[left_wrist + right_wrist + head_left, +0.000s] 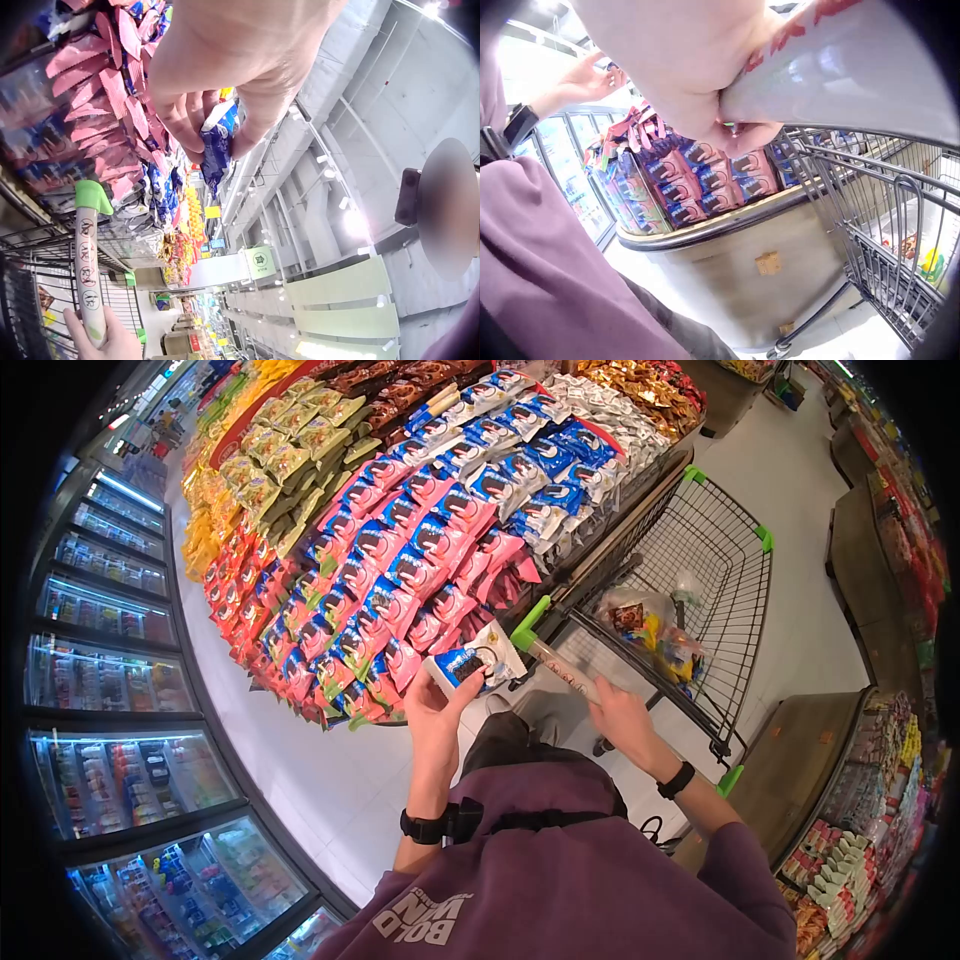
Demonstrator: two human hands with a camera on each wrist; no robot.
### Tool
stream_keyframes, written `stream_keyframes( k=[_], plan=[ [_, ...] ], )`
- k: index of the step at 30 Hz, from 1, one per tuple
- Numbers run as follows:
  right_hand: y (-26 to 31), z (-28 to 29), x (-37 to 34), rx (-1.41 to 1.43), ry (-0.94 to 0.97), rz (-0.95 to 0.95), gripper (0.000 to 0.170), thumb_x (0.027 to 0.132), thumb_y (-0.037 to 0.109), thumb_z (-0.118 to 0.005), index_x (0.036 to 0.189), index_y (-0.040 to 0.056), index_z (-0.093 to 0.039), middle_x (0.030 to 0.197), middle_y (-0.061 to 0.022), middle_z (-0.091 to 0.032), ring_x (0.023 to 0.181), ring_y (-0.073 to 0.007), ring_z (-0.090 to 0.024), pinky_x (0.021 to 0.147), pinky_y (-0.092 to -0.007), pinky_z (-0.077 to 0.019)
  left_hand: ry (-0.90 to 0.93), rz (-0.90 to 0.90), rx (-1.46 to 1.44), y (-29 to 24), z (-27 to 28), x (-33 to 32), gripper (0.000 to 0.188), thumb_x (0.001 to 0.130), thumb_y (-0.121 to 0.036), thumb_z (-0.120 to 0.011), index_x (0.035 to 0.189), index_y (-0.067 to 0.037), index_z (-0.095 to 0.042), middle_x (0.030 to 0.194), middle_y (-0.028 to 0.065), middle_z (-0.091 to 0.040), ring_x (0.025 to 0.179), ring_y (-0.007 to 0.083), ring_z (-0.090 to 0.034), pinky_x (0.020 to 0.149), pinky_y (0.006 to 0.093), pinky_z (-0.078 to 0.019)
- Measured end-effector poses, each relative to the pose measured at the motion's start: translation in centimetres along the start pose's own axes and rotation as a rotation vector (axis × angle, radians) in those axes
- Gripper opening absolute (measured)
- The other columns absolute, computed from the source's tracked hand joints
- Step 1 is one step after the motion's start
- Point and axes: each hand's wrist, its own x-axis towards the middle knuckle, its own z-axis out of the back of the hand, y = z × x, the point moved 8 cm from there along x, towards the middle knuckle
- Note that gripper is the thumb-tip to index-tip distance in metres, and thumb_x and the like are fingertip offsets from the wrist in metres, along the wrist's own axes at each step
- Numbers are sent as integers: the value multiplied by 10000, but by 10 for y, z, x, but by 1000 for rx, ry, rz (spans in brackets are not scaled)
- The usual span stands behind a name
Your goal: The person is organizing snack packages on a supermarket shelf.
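My left hand (437, 705) pinches a blue and white snack packet (462, 666), the thumb lying across its front, beside the lower edge of the display. In the left wrist view the packet (218, 146) sits between the thumb and curled fingers. My right hand (622, 728) grips the pale handle bar (565, 672) of a shopping cart (735, 560); the right wrist view has its fingers wrapped round the bar (840, 71). Pink and blue packets (405, 575) of similar print are piled in rows just beyond the left hand.
A clear bag of coloured packets (655, 635) lies in the cart. Blue and white packets (530, 470) and green ones (300, 440) fill other parts of the display. Glass-door coolers (140, 770) line the left, and shelves of goods (850, 860) stand at the right.
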Motion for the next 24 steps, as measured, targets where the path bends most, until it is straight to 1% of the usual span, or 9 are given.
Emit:
stream_keyframes(
  k=[6,9,10,13,15,16,19,22,24],
  plan=[
    [-6,9,8,67,21,-59,282,878,228,-671,971,36,-487,688,-203,-622,654,-418,-633,566,-480,-498,158,82,15,4,-27,38,308,842,-24,-742,1126,1,-625,1017,56,-698,914,114,-650,832,274,-510],
    [-8,11,7,66,60,-90,335,890,312,-667,983,37,-501,680,-202,-617,637,-412,-627,567,-474,-497,260,133,2,2,-41,54,318,845,-29,-743,1136,1,-620,1015,46,-697,895,93,-647,791,250,-515],
    [-11,9,8,86,60,-101,408,882,398,-670,1018,37,-536,686,-197,-624,640,-409,-631,585,-477,-504,301,118,9,0,-46,59,323,843,-29,-746,1138,-1,-619,1017,45,-697,894,90,-646,792,250,-515],
    [-11,12,10,106,37,-154,457,869,453,-679,1047,48,-565,706,-188,-639,657,-407,-642,597,-468,-514,389,115,31,4,-53,69,306,845,-48,-750,1119,-7,-620,978,35,-692,842,73,-635,730,229,-512],
    [-4,17,8,115,-3,-157,477,859,474,-688,1063,57,-578,717,-184,-646,664,-405,-647,599,-459,-518,414,156,51,12,-51,73,280,852,-65,-749,1096,-10,-624,950,31,-686,804,65,-628,691,216,-507],
    [-3,22,9,116,-24,-155,487,854,484,-693,1071,61,-584,723,-181,-650,668,-404,-650,600,-454,-520,439,137,94,10,-50,73,234,862,-89,-744,1052,-14,-630,912,27,-676,739,57,-612,624,208,-496],
    [-5,19,11,102,36,-184,530,820,455,-739,1118,43,-589,815,-192,-672,708,-380,-670,630,-414,-529,438,173,108,3,-45,71,217,867,-103,-742,1033,-14,-634,907,28,-676,697,57,-604,592,214,-491],
    [-9,15,10,155,81,-240,526,826,446,-739,1129,44,-587,829,-182,-675,730,-358,-678,642,-406,-530,458,197,108,4,-39,76,221,884,-115,-724,1052,-6,-630,874,31,-685,645,60,-591,554,211,-477],
    [-4,20,10,139,30,-189,456,853,426,-709,1085,51,-594,820,-179,-668,731,-356,-671,640,-407,-530,441,255,82,3,-37,77,228,899,-123,-708,1072,-3,-619,856,37,-693,616,62,-591,532,205,-467]
  ],
)
